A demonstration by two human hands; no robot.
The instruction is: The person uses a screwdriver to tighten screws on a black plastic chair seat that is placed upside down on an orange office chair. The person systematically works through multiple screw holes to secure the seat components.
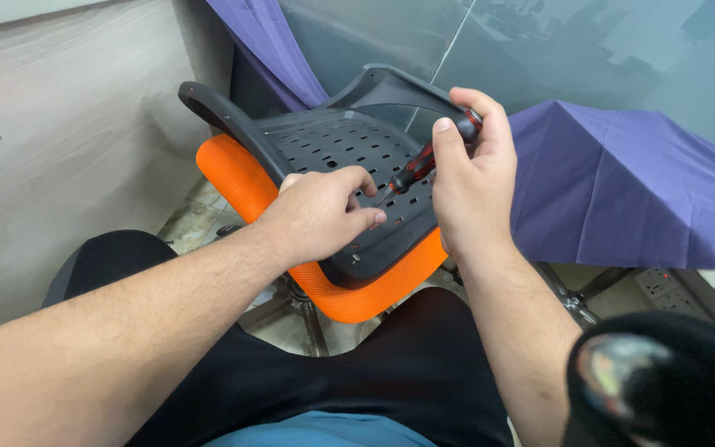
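Gripping the black-and-red-handled screwdriver (424,163) in a closed fist, the right hand (469,178) angles its tip down onto the perforated black plastic underside of the upturned orange-cushioned office chair seat (349,149), which rests tilted on the person's lap, while the left hand (320,211), just left of the tip, has thumb and forefinger pinched narrowly at it, on what may be a small screw, too small to tell. Doing this well would likely mean keeping the shaft in line with the hole and pressing firmly before turning. Right of the seat hangs a purple cloth (622,182); no containers show anywhere around it.
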